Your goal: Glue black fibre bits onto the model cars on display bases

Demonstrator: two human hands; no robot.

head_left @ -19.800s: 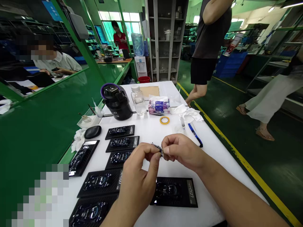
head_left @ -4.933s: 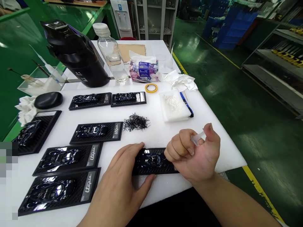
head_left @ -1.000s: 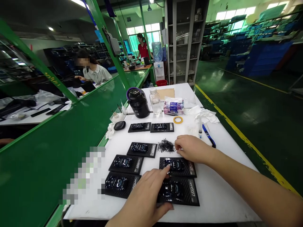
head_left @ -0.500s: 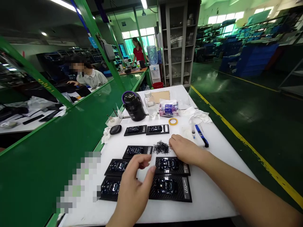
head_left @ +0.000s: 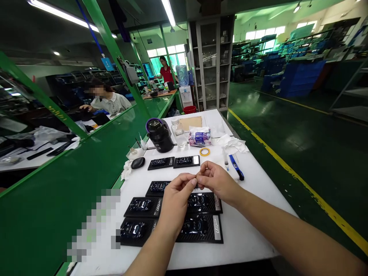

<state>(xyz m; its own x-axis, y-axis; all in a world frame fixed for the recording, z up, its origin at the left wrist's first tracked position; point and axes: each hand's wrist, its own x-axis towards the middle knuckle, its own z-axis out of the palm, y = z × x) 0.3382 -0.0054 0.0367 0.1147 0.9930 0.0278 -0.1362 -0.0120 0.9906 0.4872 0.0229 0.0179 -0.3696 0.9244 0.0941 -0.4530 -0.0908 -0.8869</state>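
Note:
My left hand [head_left: 181,191] and my right hand [head_left: 213,179] meet fingertip to fingertip over the middle of the table. Both are closed in a pinch; whatever sits between the fingers is too small to make out. A pile of thin black pieces [head_left: 197,187] lies beneath them, mostly hidden. Close below are dark model cars on black carbon-patterned bases: one model car [head_left: 198,202] by my right wrist, another model car [head_left: 195,226] nearer the front edge. To the left lie a model car [head_left: 140,205], a front-left model car [head_left: 134,230] and a partly covered model car [head_left: 158,186].
Behind stand two more model cars [head_left: 159,162], yellow tape [head_left: 204,151], a black jug [head_left: 159,136], a clear bottle [head_left: 178,133] and a tissue pack [head_left: 199,137]. A blue cutter [head_left: 237,168] lies right. A co-worker [head_left: 106,100] sits beyond the green partition [head_left: 94,168].
My right hand has lifted from the black pile and come to my left hand. My left hand has moved up and right, closing from an open shape into a pinch.

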